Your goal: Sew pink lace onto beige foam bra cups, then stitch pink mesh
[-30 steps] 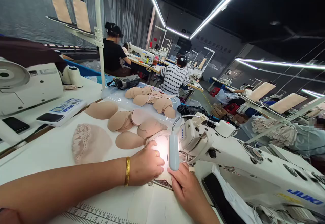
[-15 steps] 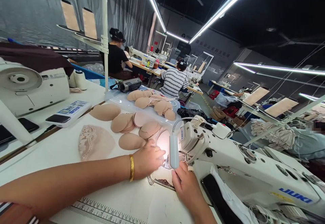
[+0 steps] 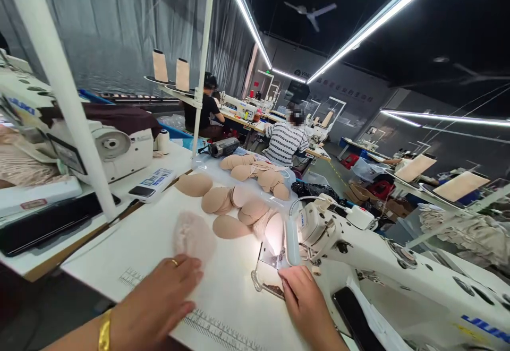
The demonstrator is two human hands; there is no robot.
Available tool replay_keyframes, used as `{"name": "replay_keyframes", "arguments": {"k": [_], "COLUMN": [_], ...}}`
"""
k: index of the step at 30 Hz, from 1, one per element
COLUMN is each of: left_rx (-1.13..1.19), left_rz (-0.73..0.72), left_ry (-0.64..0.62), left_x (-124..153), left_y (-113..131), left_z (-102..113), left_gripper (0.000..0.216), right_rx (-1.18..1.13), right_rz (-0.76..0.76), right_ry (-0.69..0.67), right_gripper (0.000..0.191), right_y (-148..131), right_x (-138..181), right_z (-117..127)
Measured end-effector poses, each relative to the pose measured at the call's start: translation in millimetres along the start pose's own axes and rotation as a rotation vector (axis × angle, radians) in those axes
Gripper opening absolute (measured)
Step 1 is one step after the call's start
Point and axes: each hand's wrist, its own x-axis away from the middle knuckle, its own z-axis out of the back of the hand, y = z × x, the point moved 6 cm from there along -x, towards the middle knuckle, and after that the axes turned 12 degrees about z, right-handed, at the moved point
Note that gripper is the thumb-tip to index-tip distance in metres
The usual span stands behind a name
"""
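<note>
My left hand [image 3: 169, 292], with a gold ring and a yellow bracelet, is over the white table with fingers stretched out. Its fingertips are at the near edge of a pale lace-trimmed fabric piece [image 3: 193, 239], which is blurred; whether they press on it I cannot tell. My right hand [image 3: 306, 298] is closed beside the lit plate [image 3: 271, 276] of the sewing machine [image 3: 354, 250], fingertips bunched near the needle area. What they hold, if anything, is hidden. Beige oval pads [image 3: 232, 227] lie behind the plate. A small lamp [image 3: 292, 242] shines there.
More ovals [image 3: 255, 173] lie on a translucent plastic sheet at the back. A black phone [image 3: 354, 311] rests right of my right hand. A power bank [image 3: 149, 186] is at the left, near another machine [image 3: 115, 146]. Two co-workers sit ahead, one in a striped shirt [image 3: 285, 144].
My left hand has moved left and nearer me, from the machine plate to the lace-trimmed piece, which now looks blurred. My right hand stays by the plate. The view has turned left.
</note>
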Motion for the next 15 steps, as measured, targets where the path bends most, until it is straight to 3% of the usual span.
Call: {"name": "replay_keyframes", "arguments": {"k": [3, 5, 9, 12, 15], "left_rx": [0.271, 0.391, 0.306, 0.188, 0.183], "left_rz": [-0.139, -0.097, 0.218, 0.266, 0.205], "left_ry": [-0.109, -0.085, -0.008, -0.061, -0.078], "left_x": [12, 3, -31, -51, -61], "left_y": [34, 36, 11, 14, 27], "left_z": [3, 15, 26, 13, -3], "left_gripper": [0.019, 0.010, 0.031, 0.055, 0.025], "right_rx": [-0.150, -0.241, -0.380, -0.414, -0.406], "right_rz": [0.007, -0.021, -0.182, -0.293, -0.347], "right_ry": [-0.068, -0.070, -0.046, -0.047, -0.015], "right_gripper": [0.025, 0.025, 0.020, 0.023, 0.027], "right_y": [-22, -36, -53, -54, -52], "right_x": [-5, -9, -20, -32, -43], "right_z": [-3, -3, -8, -23, -37]}}
